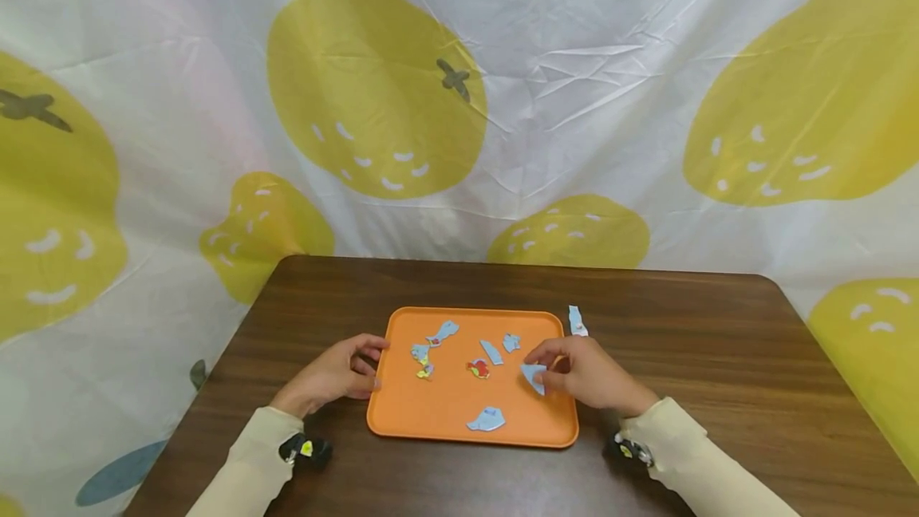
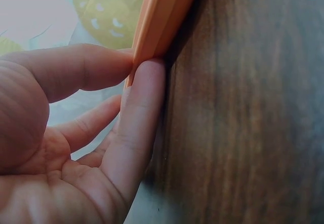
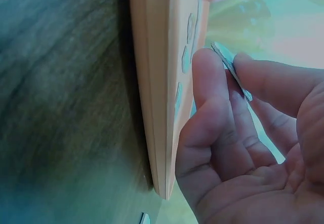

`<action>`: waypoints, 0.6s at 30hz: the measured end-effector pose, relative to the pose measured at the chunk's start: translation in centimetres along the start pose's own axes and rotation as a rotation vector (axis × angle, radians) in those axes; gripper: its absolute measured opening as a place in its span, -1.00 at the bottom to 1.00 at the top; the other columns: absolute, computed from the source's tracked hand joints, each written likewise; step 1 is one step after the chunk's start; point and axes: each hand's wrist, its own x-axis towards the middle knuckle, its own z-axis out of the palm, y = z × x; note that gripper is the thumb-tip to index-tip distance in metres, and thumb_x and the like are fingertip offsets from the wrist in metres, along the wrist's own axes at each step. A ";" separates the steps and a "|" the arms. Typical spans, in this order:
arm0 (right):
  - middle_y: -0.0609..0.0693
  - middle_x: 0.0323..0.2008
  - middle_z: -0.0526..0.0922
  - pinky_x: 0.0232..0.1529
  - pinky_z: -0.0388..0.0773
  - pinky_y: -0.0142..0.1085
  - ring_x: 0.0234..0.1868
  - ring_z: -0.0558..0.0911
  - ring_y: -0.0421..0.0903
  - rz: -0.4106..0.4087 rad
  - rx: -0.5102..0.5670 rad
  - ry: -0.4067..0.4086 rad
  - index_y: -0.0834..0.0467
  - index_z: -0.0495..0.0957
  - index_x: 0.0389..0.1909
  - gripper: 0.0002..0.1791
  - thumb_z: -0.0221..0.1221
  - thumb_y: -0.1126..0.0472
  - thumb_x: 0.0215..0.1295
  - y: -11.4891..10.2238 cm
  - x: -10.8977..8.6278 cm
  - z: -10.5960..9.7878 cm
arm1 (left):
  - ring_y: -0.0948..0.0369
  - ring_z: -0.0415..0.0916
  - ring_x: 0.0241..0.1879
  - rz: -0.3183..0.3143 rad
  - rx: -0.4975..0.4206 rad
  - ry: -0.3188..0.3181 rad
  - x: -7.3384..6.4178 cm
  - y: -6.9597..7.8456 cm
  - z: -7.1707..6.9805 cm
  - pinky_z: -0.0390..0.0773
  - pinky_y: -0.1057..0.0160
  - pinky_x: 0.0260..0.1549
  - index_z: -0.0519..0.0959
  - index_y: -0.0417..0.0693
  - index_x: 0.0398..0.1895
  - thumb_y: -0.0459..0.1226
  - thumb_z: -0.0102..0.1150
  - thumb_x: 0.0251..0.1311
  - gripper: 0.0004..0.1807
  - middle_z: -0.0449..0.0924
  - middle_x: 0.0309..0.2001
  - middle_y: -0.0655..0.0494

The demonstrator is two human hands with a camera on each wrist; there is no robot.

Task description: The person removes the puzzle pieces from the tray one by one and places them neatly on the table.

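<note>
An orange tray (image 1: 445,409) lies on the table with several torn, flat pieces of printed card on it. At the tray's left rim, my left hand (image 1: 337,373) pinches the edge between thumb and finger; the left wrist view shows the finger (image 2: 144,97) against the outer wall. Over the tray's right side, my right hand (image 1: 592,373) holds a pale blue card piece (image 1: 533,377) between thumb and fingertips. The right wrist view shows that piece (image 3: 230,69) edge-on, above the tray surface. A red and yellow piece (image 1: 478,369) lies to its left.
A pale blue piece (image 1: 486,420) lies near the tray's front, another (image 1: 491,352) near its middle. At the left, blue and yellow pieces (image 1: 422,353) lie close together. One strip (image 1: 577,321) is on the brown table (image 1: 718,357) beyond the tray's right corner. A lemon-patterned curtain (image 1: 546,102) hangs behind.
</note>
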 end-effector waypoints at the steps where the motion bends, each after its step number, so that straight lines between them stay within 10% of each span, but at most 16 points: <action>1: -0.04 -0.39 0.74 -0.40 0.67 -0.34 -0.48 0.75 -0.07 0.005 0.002 0.004 0.14 0.76 -0.06 -0.77 0.39 0.39 0.28 0.0 0.0 0.0 | 0.05 0.55 -0.09 0.000 0.000 0.000 0.0 0.0 0.0 0.78 0.06 -0.16 0.38 -0.24 0.48 -0.52 0.41 0.20 -0.25 0.38 0.19 -0.26; 18: 0.04 -0.30 0.75 -0.41 0.66 -0.34 -0.45 0.77 0.01 0.056 0.056 0.066 0.16 0.73 0.02 -0.74 0.38 0.32 0.33 0.1 -0.3 -0.8 | 0.06 0.54 -0.10 -0.002 0.029 0.015 0.2 -0.1 -0.1 0.79 0.07 -0.17 0.40 -0.21 0.46 -0.54 0.41 0.18 -0.25 0.38 0.17 -0.24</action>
